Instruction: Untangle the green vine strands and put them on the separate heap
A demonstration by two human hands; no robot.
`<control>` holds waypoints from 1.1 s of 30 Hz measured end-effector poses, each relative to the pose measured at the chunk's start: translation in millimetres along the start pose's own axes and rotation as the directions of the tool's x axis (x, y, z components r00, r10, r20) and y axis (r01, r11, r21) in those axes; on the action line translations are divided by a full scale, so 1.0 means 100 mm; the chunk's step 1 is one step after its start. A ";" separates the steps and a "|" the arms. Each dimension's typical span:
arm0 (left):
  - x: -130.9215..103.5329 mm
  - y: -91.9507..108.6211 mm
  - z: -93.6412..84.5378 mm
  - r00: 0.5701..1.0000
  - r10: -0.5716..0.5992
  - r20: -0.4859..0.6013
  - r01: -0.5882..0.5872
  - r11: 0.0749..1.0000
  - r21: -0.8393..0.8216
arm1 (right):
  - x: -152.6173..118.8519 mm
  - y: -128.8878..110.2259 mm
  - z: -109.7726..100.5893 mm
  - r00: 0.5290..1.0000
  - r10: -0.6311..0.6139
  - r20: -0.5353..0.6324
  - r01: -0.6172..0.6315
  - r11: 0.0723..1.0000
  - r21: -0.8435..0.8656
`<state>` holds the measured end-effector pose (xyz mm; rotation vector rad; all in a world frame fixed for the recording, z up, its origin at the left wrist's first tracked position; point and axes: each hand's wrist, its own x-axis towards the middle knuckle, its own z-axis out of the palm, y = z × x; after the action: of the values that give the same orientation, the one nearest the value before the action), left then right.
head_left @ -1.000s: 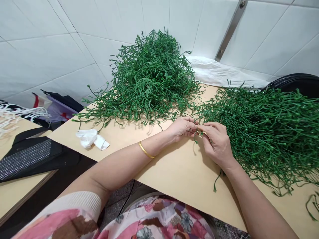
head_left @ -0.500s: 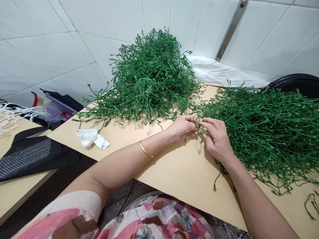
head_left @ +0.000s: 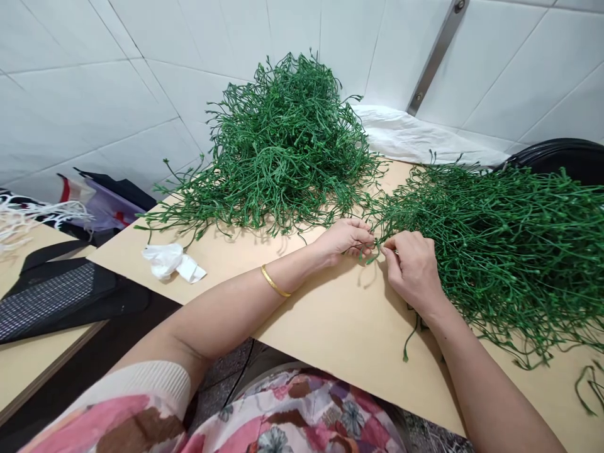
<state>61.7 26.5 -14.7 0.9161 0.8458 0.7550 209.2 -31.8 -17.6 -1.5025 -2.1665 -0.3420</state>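
The left hand (head_left: 346, 242) and right hand (head_left: 413, 270) are facing each other just beside the gap between two green piles, nearly meeting but not clasping; the left hand is curling its fingers round a thin green stem (head_left: 372, 258), and the right hand is pinching at its end between thumb and forefinger; the stem is hanging between them, just above the tabletop (head_left: 321, 314), partly hidden by the fingers.

The left pile (head_left: 287, 145) is heaping high on the far side, against the tiled wall (head_left: 212, 38); the right pile (head_left: 514, 245) is spreading lower, beyond the right hand; a loose stem (head_left: 406, 346) is poking out near the right wrist, and a few strays (head_left: 589, 390) are lying at the near right.

A crumpled tissue (head_left: 172, 261) is resting on the left part of the tabletop; a white cloth (head_left: 415, 135) is lying along the far edge, below a metal strip (head_left: 436, 60); a black bag (head_left: 561, 154) is showing behind the right pile; at the far left, white cords (head_left: 42, 211) and a black mesh piece (head_left: 56, 296) are lying on a second tabletop (head_left: 47, 358); a gold bracelet (head_left: 274, 281) is circling the left forearm.
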 end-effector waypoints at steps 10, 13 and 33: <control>-0.05 0.01 0.04 0.997 0.082 -0.010 -0.080 0.991 0.105 | 0.03 -0.05 -0.05 0.974 -0.226 -0.011 0.218 0.951 -0.217; -0.04 0.00 0.03 0.996 0.084 -0.031 -0.081 0.994 0.070 | 0.01 -0.03 -0.03 0.991 -0.137 -0.013 0.135 0.986 -0.096; -0.03 -0.01 0.04 0.991 0.131 -0.031 -0.131 0.991 -0.002 | -0.01 -0.02 0.01 1.000 -0.008 0.013 0.008 1.000 0.017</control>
<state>64.4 22.3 -13.2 0.9657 0.8166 0.8862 207.1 -33.0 -19.0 -1.4909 -2.1810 -0.3168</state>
